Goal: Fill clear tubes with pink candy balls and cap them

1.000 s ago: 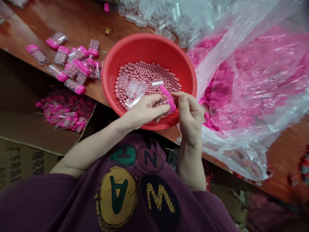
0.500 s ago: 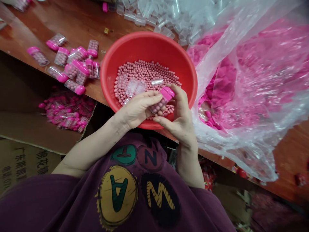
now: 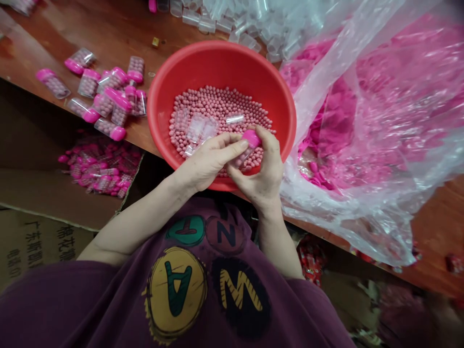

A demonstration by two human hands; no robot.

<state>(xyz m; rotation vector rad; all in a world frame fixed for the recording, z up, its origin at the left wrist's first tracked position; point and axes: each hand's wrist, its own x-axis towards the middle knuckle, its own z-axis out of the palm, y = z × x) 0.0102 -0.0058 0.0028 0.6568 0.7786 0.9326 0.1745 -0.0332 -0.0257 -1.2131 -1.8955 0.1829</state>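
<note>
A small clear vial, filled and topped by a pink cap, sat pinched between both my hands just above the near rim of the red basin. My left hand was closed around the vial's clear body, thumb and forefinger clamping it, apparently so it would not turn. My right hand was closed on the capped end, thumb lying over the cap and fingers curled beneath, a grip that looked suited to pressing the cap down.

I held the vial over the basin rather than over my lap, likely so that anything that slipped would drop back among the loose pink beads heaped in its bottom. A few empty clear vials lay on those beads, just beside my left fingertips and close to hand.

To my right, a big plastic bag of pink caps sagged against the basin, within easy reach of my right hand. Beyond the basin, a heap of empty tubes crowded the far side of the wooden table. To my left, capped vials full of beads lay scattered near the table's edge, above a cardboard box where more of them had gathered.
</note>
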